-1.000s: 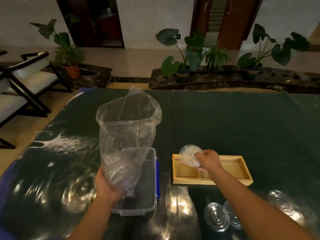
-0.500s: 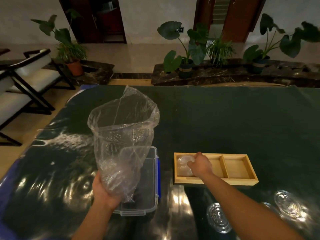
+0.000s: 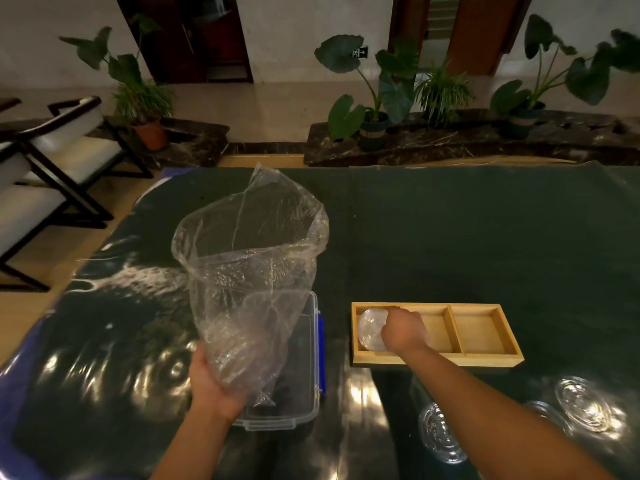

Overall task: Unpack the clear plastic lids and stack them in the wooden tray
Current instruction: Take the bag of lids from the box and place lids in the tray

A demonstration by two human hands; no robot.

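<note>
Right hand (image 3: 403,332), lower middle, pinches a lid (image 3: 371,329) flat into the tray (image 3: 485,359), leftmost compartment; left hand (image 3: 214,388) grips the bag (image 3: 249,271) upright, mouth open for easy reaching; spare lids (image 3: 583,408) lower right

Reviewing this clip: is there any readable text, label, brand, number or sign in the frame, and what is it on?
Small dark wall sign behind the plants: a pale arrow and one mark beside it, too small to read.
Loose clear lids on the table: embossed rings and marks, too blurred to read.
Plastic bag, wooden tray, clear box: no text visible.
</note>
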